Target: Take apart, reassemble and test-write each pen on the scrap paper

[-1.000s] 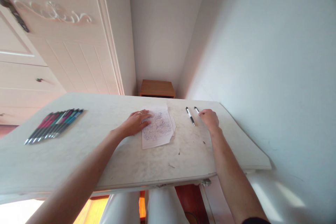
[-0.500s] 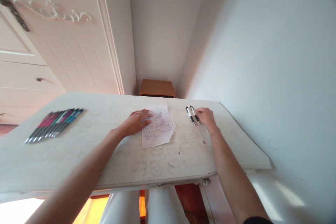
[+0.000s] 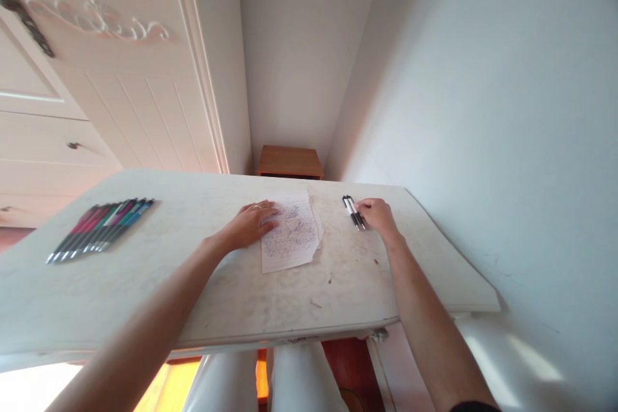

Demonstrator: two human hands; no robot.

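The right hand (image 3: 381, 215) lies knuckles up at the end of a nearly straight arm, with its fingers curled towards two black-and-white pens (image 3: 354, 212). The pens lie side by side, touching each other, just to the left of its fingertips. The fingertips meet the nearer pen, but I cannot tell whether they pinch it or only rest against it.

Further to that hand's left, the left hand (image 3: 251, 225) is spread flat, palm down, with one ring (image 3: 257, 207) on a finger. It presses the left edge of a scribbled paper (image 3: 294, 238). A second sheet's edge peeks out beneath the paper's right side.

Well out to the left of the left hand, one row of coloured pens (image 3: 99, 228) lies packed side by side, too blurred to count. All of this rests on one white table (image 3: 241, 296). Beyond both hands stands a small wooden cabinet (image 3: 290, 162).
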